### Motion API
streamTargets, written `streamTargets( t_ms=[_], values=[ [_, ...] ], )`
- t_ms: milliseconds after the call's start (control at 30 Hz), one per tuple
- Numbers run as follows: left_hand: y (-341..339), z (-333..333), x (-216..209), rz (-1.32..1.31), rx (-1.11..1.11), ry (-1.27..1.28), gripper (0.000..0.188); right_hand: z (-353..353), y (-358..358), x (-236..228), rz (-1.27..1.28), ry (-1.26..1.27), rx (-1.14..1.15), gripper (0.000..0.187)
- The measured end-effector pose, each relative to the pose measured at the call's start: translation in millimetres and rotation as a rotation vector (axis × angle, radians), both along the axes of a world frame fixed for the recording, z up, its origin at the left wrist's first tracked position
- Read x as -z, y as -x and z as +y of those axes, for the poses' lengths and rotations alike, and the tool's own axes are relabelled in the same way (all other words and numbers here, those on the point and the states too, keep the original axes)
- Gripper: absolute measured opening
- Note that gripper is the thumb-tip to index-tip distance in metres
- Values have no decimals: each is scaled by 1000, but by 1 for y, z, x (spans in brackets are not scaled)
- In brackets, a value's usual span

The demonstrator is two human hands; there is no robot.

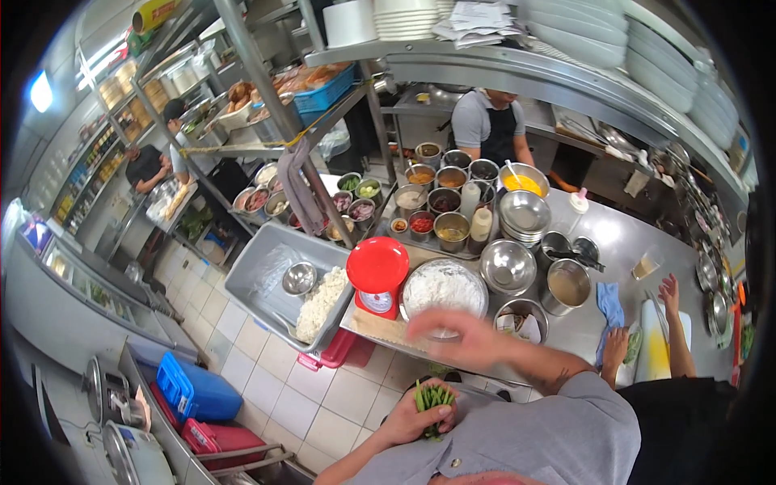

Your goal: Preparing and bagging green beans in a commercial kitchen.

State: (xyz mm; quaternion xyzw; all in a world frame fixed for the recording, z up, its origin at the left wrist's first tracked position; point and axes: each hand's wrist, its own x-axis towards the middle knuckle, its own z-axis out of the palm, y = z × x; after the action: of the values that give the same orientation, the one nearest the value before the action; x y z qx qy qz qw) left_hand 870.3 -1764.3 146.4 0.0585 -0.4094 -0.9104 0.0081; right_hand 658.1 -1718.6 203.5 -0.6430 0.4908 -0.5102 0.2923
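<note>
From the head view, the left hand (416, 416) gripped a bunch of green beans (433, 402), fingers closed round the stems, low near the person's chest. The right hand (453, 330) was blurred above the worktop (598, 323), reaching toward a bowl of flour (443, 288); how far its fingers were open could not be told. A red scale (377, 275) stood just beside the bowl.
</note>
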Motion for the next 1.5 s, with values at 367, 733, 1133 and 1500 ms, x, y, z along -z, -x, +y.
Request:
streamTargets(
  t_ms=[367, 733, 1133, 1500],
  values=[
    [7, -35, -22, -137, -59, 24, 26, 0, 341, 148, 1131, -392, 1217, 35],
    [-8, -55, -13, -144, -173, -234, 29, -17, 304, 132, 1245, -997, 910, 26],
    [-27, -63, -5, -142, -220, -385, 26, -32, 291, 130, 1195, -907, 1145, 24],
    [-41, -66, -3, -186, -232, -439, 25, 21, 267, 117, 904, -320, 1549, 10]
  ],
)
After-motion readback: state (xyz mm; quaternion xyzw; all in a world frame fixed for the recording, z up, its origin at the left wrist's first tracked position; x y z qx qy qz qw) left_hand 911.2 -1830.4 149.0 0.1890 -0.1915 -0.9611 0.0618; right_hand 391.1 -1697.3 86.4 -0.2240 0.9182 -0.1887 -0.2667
